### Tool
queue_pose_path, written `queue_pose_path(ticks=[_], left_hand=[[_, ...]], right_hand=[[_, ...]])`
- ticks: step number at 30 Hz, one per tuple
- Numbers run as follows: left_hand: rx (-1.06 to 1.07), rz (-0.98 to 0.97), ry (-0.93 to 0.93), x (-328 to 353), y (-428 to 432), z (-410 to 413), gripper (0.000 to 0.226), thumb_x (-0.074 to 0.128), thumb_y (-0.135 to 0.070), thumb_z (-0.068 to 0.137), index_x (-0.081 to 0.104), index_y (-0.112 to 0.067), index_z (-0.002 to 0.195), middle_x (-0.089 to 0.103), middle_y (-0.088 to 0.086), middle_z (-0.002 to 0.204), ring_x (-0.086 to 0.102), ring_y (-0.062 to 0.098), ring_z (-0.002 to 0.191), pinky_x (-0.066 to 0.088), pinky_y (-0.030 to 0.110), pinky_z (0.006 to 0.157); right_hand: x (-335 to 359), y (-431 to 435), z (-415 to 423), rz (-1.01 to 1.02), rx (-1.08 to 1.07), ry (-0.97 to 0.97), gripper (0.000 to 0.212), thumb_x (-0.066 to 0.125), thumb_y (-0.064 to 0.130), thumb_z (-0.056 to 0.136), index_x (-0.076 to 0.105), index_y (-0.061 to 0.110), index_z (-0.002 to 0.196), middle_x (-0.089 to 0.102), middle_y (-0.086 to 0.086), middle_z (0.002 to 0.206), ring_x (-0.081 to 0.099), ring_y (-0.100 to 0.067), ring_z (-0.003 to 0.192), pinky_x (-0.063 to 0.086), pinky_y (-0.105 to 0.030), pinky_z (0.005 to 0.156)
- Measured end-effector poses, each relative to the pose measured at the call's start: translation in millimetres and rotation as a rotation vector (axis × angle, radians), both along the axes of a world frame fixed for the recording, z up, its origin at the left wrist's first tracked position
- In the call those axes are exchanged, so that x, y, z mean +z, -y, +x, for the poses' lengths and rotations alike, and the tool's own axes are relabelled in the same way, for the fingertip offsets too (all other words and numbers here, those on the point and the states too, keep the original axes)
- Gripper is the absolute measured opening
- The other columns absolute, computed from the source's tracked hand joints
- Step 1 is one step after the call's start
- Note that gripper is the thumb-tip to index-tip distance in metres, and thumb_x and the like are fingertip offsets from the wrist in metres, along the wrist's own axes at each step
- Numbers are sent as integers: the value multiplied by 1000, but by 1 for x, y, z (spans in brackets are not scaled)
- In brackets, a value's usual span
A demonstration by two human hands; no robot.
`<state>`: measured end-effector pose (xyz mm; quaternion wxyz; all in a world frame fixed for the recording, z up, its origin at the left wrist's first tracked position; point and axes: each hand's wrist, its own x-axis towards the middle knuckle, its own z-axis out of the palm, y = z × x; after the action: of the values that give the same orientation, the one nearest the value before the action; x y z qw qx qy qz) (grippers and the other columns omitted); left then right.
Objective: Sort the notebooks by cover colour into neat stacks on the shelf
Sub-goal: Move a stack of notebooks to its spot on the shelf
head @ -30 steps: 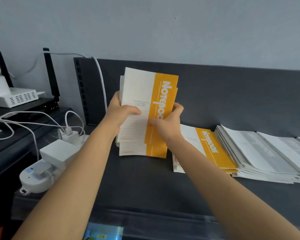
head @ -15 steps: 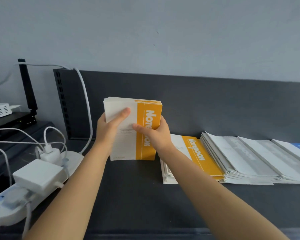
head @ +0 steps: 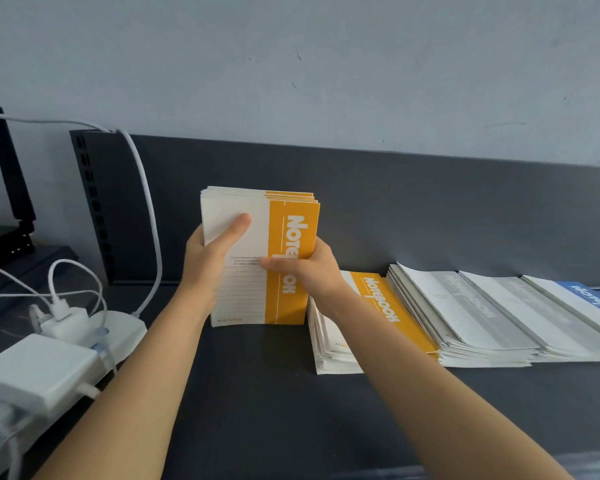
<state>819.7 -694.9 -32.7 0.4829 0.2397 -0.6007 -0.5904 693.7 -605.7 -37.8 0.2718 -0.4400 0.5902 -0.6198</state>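
Standing upright on its bottom edge on the dark grey shelf (head: pixel 257 393), a thick bundle of white-and-orange paper notebooks (head: pixel 257 299) faces the camera, "Notebook" running down its orange band. Both hands are clamped on it. The left hand (head: pixel 212 258) grips the white left edge, thumb laid across the front cover, fingers hidden behind. The right hand (head: pixel 309 271) grips the orange right edge, thumb reaching over the cover to the middle. Just to the right, a flat stack of orange-banded notebooks (head: pixel 381 306) lies on the shelf, partly under the right wrist. Next to that, overlapping piles of grey-and-white notebooks (head: pixel 465 306) fan out, and a blue-banded notebook (head: pixel 589 296) shows at the far right edge. On the left sits a white power strip (head: pixel 118 334) with plugged-in chargers, and a white cable (head: pixel 149 216) loops up over the shelf's back panel.
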Motion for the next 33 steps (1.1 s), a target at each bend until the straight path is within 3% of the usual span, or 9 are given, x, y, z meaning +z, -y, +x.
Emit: queue_pose_path(ticks=[4, 9, 15, 18, 22, 26, 29, 31, 33], left_hand=[[54, -21, -36, -3, 5, 0, 61, 66, -67, 63, 61, -28, 110, 70, 1, 109, 69, 22, 100, 56, 41, 84], [28, -35, -36, -8, 2, -4, 45, 60, -58, 73, 64, -29, 108, 72, -3, 106, 70, 19, 98, 57, 36, 81], [138, -54, 9, 2, 2, -6, 39, 58, -66, 73, 63, -33, 92, 71, -7, 94, 69, 14, 88, 55, 30, 75], [183, -50, 110, -6, 9, -7, 34, 57, -62, 83, 62, -30, 93, 70, -7, 93, 68, 13, 87, 55, 31, 75], [251, -146, 331, -21, 16, -5, 58, 61, -69, 78, 60, -22, 111, 66, -7, 98, 65, 14, 90, 55, 35, 73], [290, -98, 548, -11, 20, 3, 60, 56, -71, 80, 63, -14, 99, 67, 2, 91, 65, 19, 81, 55, 37, 71], [234, 16, 722, -9, 23, 8, 67, 55, -72, 80, 64, -8, 96, 66, 7, 88, 64, 24, 79, 52, 39, 72], [220, 27, 876, -14, 24, 8, 76, 54, -74, 79, 60, -4, 109, 59, 4, 86, 57, 22, 81, 46, 37, 69], [201, 19, 1024, -20, 25, 7, 82, 53, -74, 80, 55, -5, 124, 53, 3, 91, 51, 22, 85, 41, 36, 73]], right_hand=[[-7, 3, -2, -8, -2, 11, 48, 81, 22, 73, 55, 23, 114, 68, 8, 107, 67, -11, 95, 56, -29, 79], [-11, 1, 0, 6, 33, 31, 35, 81, 19, 74, 60, 30, 100, 70, 12, 100, 67, -9, 94, 54, -29, 80], [-1, 2, -3, -15, 31, 2, 44, 81, 22, 73, 60, 22, 112, 70, 9, 103, 68, -9, 93, 57, -29, 79], [-2, 6, -5, 48, 10, -37, 42, 81, 26, 72, 59, 25, 108, 69, 12, 98, 67, -7, 88, 56, -26, 74], [-11, 11, -5, 92, -19, -62, 37, 81, 32, 73, 59, 28, 102, 69, 13, 96, 67, -8, 89, 57, -33, 81], [-8, 13, -2, 164, 1, -32, 26, 79, 36, 73, 59, 30, 89, 68, 12, 88, 68, -10, 83, 54, -25, 69], [-10, 15, 3, 297, -54, -151, 32, 78, 46, 72, 58, 28, 88, 65, 12, 86, 64, -9, 78, 49, -20, 61], [-16, 14, 0, 322, -164, -279, 38, 77, 48, 72, 56, 25, 95, 64, 10, 95, 61, -7, 81, 45, -18, 62], [-17, 6, -11, 262, -287, -408, 51, 74, 43, 78, 54, 22, 120, 59, 5, 121, 57, -10, 101, 43, -19, 74]])
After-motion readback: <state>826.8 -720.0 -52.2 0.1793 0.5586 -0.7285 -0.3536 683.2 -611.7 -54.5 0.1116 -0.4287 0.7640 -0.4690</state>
